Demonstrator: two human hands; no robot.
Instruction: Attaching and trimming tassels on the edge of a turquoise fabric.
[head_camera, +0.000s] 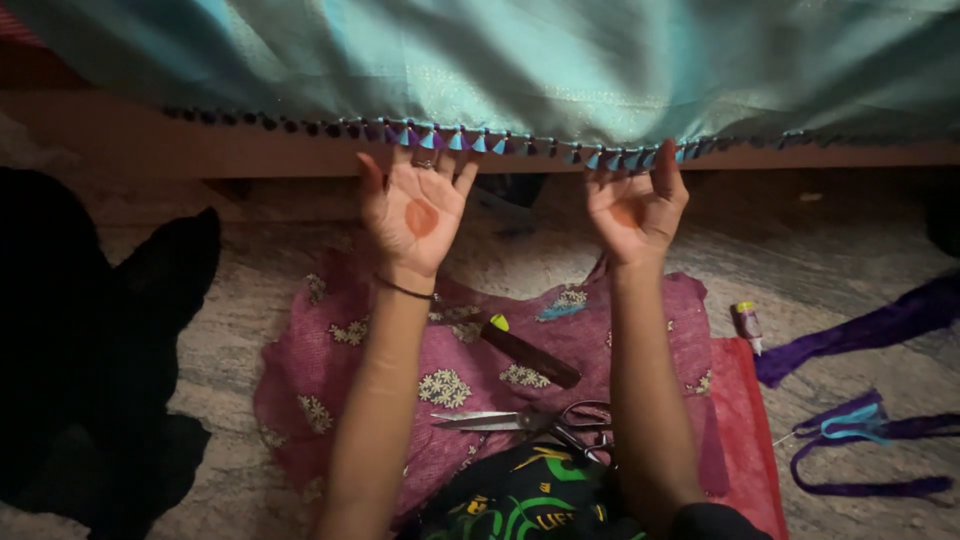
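Observation:
A teal cloth (520, 60) hangs over a wooden edge, its hem lined with small purple and teal tassels (470, 140). My left hand (415, 210) is raised palm up under the hem, its fingertips touching the tassels. My right hand (635, 205) is also raised palm up, with its fingers pinching the tassels further right. An orange spot marks each palm. On my left wrist sits a thin dark band.
On the floor lies a pink flowered cloth (330, 370) with scissors (530, 420) and a dark stick-like tool (530, 355) on it. A small glue tube (747, 325), purple fabric strips (870, 325) and teal thread (850, 420) lie at the right. A black shape (90, 360) fills the left.

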